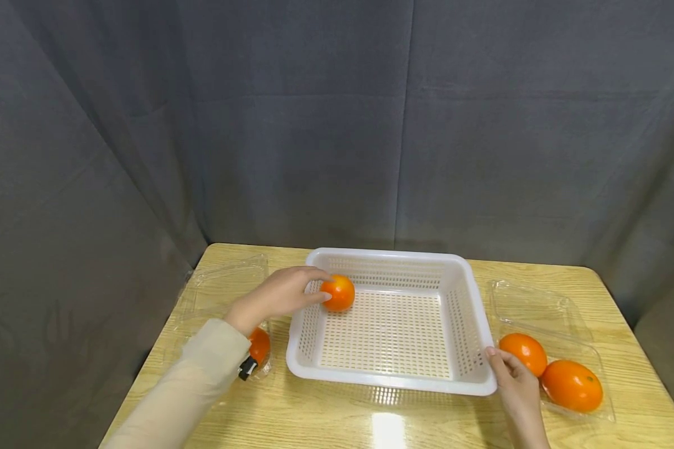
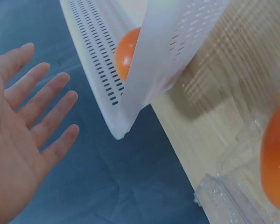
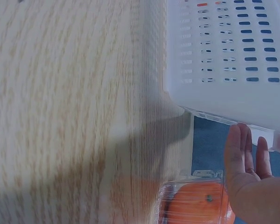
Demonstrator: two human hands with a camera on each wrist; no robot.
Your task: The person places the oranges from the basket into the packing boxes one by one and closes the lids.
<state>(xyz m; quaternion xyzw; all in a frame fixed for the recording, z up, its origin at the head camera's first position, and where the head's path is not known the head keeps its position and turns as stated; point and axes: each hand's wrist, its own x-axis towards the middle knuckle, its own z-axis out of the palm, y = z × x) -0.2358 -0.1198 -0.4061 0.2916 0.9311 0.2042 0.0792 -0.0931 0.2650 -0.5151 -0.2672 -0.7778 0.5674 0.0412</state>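
Note:
A white plastic basket (image 1: 392,381) with slotted sides and a grid floor sits mid-table. One orange (image 1: 342,294) lies in its far left corner. My left hand (image 1: 283,290) reaches over the basket's left rim, fingertips overlapping the orange in the head view. In the left wrist view, the left hand (image 2: 30,116) has its fingers spread, with nothing gripped and the orange (image 2: 126,52) apart from it. My right hand (image 1: 518,390) holds the basket's near right corner, thumb on top of the rim. The right wrist view has the fingers (image 3: 248,158) under that rim.
A clear plastic clamshell (image 1: 539,305) stands open at the right, with two oranges (image 1: 573,386) in its near half. Another clear clamshell (image 1: 224,284) is at the left, partly behind my sleeve, with an orange (image 1: 260,345) showing. Grey curtains (image 1: 314,125) hang behind the wooden table (image 1: 337,424).

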